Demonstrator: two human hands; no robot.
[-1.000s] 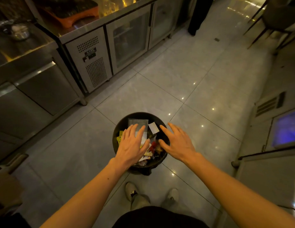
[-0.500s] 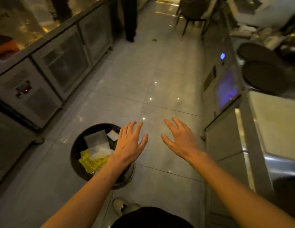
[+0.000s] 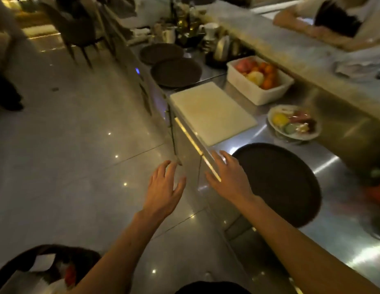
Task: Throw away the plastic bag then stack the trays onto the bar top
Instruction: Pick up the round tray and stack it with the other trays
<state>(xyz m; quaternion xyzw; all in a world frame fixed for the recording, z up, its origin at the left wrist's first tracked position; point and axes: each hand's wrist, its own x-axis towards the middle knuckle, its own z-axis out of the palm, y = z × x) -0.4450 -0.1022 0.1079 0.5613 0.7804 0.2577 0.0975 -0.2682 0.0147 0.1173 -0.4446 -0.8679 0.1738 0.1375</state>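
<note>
The nearest tray [image 3: 278, 183], dark and round, lies flat on the steel counter [image 3: 324, 240] just right of the right hand [image 3: 229, 179]; being round, it has no long axis or heading. Two more trays [image 3: 176, 73] lie farther along. Both hands are empty with fingers spread, the left hand [image 3: 163, 187] over the floor. A hasty lift could knock the food plate [image 3: 295, 124] or cutting board [image 3: 212, 111] nearby.
</note>
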